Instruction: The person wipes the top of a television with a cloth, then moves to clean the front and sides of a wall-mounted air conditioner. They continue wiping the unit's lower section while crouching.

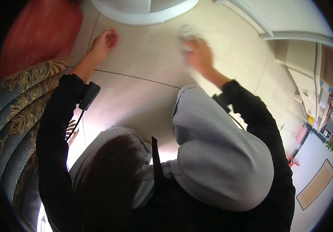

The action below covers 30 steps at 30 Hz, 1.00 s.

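My left hand (105,41) hovers over or rests near the pale floor tiles (143,50) at the upper left. Its fingers are curled in loosely, and I see nothing in them. Farther right, my right hand (201,56) is smeared by motion and bent around a small whitish-grey thing (187,34). That thing looks soft and crumpled, like a wad of tissue or cloth, but blur hides its exact kind. It appears to be at or close to the floor. The round white base (143,19) of something stands beyond and between both hands.
On the left are a red covering (42,34) and dark fabric with gold patterning (23,108). A white frame edge (267,34) runs along the upper right. Cream cabinets (302,65) with cluttered items stand at the right. My knees (220,154) in grey trousers are bent below.
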Each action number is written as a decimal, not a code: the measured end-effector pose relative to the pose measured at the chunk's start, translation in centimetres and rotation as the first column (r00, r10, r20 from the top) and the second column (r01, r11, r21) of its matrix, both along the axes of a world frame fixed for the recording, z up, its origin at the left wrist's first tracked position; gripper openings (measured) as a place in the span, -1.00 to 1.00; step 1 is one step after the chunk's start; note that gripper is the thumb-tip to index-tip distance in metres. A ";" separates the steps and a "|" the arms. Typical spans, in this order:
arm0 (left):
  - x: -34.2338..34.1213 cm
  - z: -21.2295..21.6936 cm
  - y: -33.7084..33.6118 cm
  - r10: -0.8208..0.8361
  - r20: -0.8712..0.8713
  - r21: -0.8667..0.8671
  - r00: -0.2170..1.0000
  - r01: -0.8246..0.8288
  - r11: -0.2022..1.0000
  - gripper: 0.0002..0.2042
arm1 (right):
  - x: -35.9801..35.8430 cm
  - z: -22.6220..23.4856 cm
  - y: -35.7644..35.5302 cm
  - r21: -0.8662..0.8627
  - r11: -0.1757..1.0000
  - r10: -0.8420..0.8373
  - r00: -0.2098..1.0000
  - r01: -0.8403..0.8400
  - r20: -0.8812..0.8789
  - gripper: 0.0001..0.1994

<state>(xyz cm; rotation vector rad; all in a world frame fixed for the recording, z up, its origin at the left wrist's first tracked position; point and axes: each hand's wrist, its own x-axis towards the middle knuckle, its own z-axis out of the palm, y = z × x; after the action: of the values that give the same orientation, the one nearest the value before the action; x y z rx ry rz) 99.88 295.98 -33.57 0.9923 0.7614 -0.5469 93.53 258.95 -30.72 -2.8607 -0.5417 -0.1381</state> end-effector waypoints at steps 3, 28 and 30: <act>0.2 0.9 -0.7 -0.040 0.008 0.034 0.999 0.040 0.999 -0.76 | -1.7 0.1 8.3 0.131 0.927 0.372 0.910 -0.352 -0.183 -0.67; -2.0 6.2 -5.4 -0.650 0.210 -0.174 0.730 0.683 0.710 -0.43 | 1.7 3.8 3.9 0.091 0.161 0.827 -0.084 0.983 -0.555 -0.56; -1.9 6.5 -5.1 -0.640 0.204 -0.155 0.741 0.670 0.726 -0.39 | 2.2 3.6 3.9 0.090 0.157 0.843 -0.086 0.983 -0.530 -0.54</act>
<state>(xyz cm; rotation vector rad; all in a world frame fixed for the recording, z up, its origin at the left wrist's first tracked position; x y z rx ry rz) 97.99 290.85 -27.12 1.0707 0.1852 -1.1465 95.78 262.84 -27.11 -0.4822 0.4566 1.2137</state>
